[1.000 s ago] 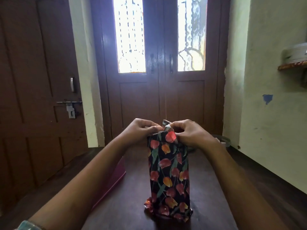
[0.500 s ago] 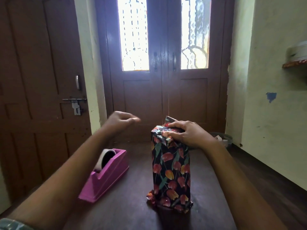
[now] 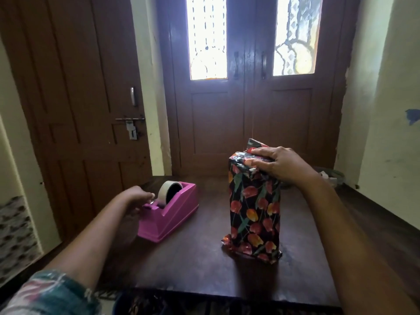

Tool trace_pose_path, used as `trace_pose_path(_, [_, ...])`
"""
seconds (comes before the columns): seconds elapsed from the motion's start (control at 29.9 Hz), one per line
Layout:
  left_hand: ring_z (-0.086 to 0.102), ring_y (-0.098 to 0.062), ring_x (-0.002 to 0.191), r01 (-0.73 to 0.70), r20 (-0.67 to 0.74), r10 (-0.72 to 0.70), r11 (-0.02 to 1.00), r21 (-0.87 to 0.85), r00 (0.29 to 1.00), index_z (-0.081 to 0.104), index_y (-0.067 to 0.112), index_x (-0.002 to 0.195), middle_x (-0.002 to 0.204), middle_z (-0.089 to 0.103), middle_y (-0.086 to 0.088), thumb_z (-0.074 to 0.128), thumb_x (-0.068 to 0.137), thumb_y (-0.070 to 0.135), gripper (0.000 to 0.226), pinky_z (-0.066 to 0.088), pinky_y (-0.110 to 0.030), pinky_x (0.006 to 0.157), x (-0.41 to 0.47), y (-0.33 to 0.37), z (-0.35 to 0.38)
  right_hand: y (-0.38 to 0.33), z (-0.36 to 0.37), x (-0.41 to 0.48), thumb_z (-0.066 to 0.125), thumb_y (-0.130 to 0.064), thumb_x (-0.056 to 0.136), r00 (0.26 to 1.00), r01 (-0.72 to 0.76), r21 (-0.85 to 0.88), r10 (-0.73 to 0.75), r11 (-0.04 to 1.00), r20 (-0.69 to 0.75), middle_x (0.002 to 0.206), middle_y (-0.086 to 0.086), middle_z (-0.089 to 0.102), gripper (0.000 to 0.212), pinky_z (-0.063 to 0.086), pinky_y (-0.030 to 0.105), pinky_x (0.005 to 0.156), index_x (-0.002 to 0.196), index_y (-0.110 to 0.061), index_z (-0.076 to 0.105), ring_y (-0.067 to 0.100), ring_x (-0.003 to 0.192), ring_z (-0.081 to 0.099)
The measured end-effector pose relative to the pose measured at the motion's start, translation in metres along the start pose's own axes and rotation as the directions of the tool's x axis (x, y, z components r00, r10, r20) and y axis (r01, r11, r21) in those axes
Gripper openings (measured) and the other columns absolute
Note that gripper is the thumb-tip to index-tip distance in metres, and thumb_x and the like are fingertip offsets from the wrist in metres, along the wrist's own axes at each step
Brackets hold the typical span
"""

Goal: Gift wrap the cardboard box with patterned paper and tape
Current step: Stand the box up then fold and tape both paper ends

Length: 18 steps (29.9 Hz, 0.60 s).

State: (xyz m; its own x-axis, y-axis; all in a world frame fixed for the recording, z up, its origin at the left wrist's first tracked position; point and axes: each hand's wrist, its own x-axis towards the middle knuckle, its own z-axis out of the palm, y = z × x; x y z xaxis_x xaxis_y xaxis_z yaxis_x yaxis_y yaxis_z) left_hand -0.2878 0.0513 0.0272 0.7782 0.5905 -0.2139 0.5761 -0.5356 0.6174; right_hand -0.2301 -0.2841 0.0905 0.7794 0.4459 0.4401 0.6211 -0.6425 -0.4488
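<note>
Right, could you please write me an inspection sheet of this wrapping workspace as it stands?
Surface: dark wooden table.
Job's things: wrapped box stands upright, one paper flap sticking up at its top; pink tape dispenser with tape roll to its left, apart from it.
Clutter: round container beyond the table's far right corner, contents unclear.
Hands: left hand at the dispenser's cutter end, grip on tape unclear; right hand presses the box's top folds down.
Cables: nothing seen.
Surroundings: brown double doors with patterned glass ahead, side door with a latch on the left, pale walls.
</note>
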Motion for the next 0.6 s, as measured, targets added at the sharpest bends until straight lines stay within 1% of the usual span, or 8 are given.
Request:
trace_pose_path(0.1, [0.048, -0.022, 0.068, 0.049, 0.056, -0.044, 0.994, -0.098, 0.997, 0.056, -0.001, 0.087, 0.081, 0.052, -0.013, 0.046, 0.098, 0.022, 0.027, 0.041, -0.031, 0.056, -0.001, 0.007, 0.005, 0.0, 0.0, -0.001, 0.054, -0.049, 0.085, 1.0, -0.002, 0.024, 0.002, 1.0, -0.004, 0.141, 0.005, 0.045, 0.054, 0.039, 0.027, 0.088, 0.133, -0.025, 0.05, 0.022, 0.122, 0.045])
trace_pose_path(0.2, [0.051, -0.032, 0.094, 0.109, 0.103, -0.091, 0.976, -0.186, 0.991, 0.058, -0.006, 0.09, 0.107, 0.052, -0.021, 0.046, 0.097, 0.019, 0.028, 0.048, -0.044, 0.081, 0.001, 0.01, 0.005, 0.001, 0.0, -0.002, 0.055, -0.047, 0.085, 1.0, -0.003, 0.039, 0.004, 0.999, -0.012, 0.141, 0.006, 0.046, 0.054, 0.039, 0.024, 0.084, 0.134, -0.024, 0.05, 0.021, 0.121, 0.046])
trace_pose_path(0.23, [0.051, -0.034, 0.099, 0.124, 0.108, -0.103, 0.97, -0.211, 0.989, 0.058, -0.005, 0.087, 0.112, 0.052, -0.022, 0.047, 0.097, 0.019, 0.029, 0.047, -0.045, 0.087, 0.0, 0.01, 0.005, 0.001, 0.001, -0.002, 0.055, -0.047, 0.085, 1.0, -0.003, 0.037, 0.003, 0.999, -0.014, 0.141, 0.006, 0.046, 0.054, 0.039, 0.023, 0.083, 0.134, -0.025, 0.05, 0.021, 0.12, 0.047])
trace_pose_path(0.27, [0.051, -0.034, 0.103, 0.128, 0.103, -0.106, 0.961, -0.244, 0.989, 0.059, -0.005, 0.084, 0.115, 0.052, -0.022, 0.048, 0.096, 0.019, 0.029, 0.046, -0.045, 0.088, -0.001, 0.009, 0.005, 0.001, 0.001, -0.001, 0.055, -0.048, 0.086, 1.0, -0.001, 0.031, 0.002, 1.0, -0.015, 0.141, 0.006, 0.046, 0.054, 0.039, 0.023, 0.083, 0.134, -0.025, 0.049, 0.021, 0.12, 0.047])
trace_pose_path(0.37, [0.052, -0.035, 0.112, 0.08, 0.028, -0.075, 0.928, -0.363, 0.997, 0.059, -0.003, 0.089, 0.112, 0.054, -0.02, 0.054, 0.093, 0.015, 0.018, 0.049, -0.044, 0.077, -0.006, 0.005, 0.006, 0.001, 0.003, -0.001, 0.055, -0.046, 0.086, 1.0, 0.001, 0.038, 0.0, 0.999, -0.023, 0.14, 0.005, 0.047, 0.053, 0.038, 0.022, 0.081, 0.134, -0.024, 0.05, 0.019, 0.118, 0.047])
trace_pose_path(0.47, [0.054, -0.036, 0.11, 0.011, -0.054, -0.04, 0.893, -0.451, 0.998, 0.062, 0.001, 0.093, 0.099, 0.058, -0.015, 0.059, 0.089, 0.011, 0.011, 0.051, -0.046, 0.074, -0.011, 0.002, 0.007, 0.001, 0.002, -0.002, 0.056, -0.048, 0.085, 1.0, 0.001, 0.04, 0.0, 0.999, -0.027, 0.14, 0.006, 0.047, 0.053, 0.041, 0.025, 0.085, 0.132, -0.025, 0.051, 0.02, 0.118, 0.047])
trace_pose_path(0.53, [0.054, -0.033, 0.102, -0.02, -0.083, -0.027, 0.857, -0.515, 0.996, 0.062, 0.003, 0.085, 0.085, 0.056, -0.01, 0.059, 0.089, 0.011, 0.009, 0.05, -0.047, 0.077, -0.015, 0.0, 0.008, 0.001, 0.003, -0.003, 0.056, -0.049, 0.084, 0.999, 0.002, 0.039, -0.001, 0.999, -0.034, 0.14, 0.006, 0.047, 0.054, 0.041, 0.028, 0.088, 0.132, -0.025, 0.052, 0.022, 0.12, 0.047])
trace_pose_path(0.6, [0.05, -0.028, 0.097, -0.055, -0.11, -0.019, 0.773, -0.632, 0.994, 0.059, 0.006, 0.076, 0.08, 0.056, -0.006, 0.056, 0.09, 0.009, 0.014, 0.048, -0.048, 0.078, -0.016, -0.006, 0.012, 0.001, 0.002, -0.003, 0.057, -0.049, 0.083, 0.999, 0.005, 0.04, -0.003, 0.999, -0.048, 0.139, 0.006, 0.048, 0.054, 0.039, 0.025, 0.086, 0.132, -0.024, 0.052, 0.022, 0.12, 0.048])
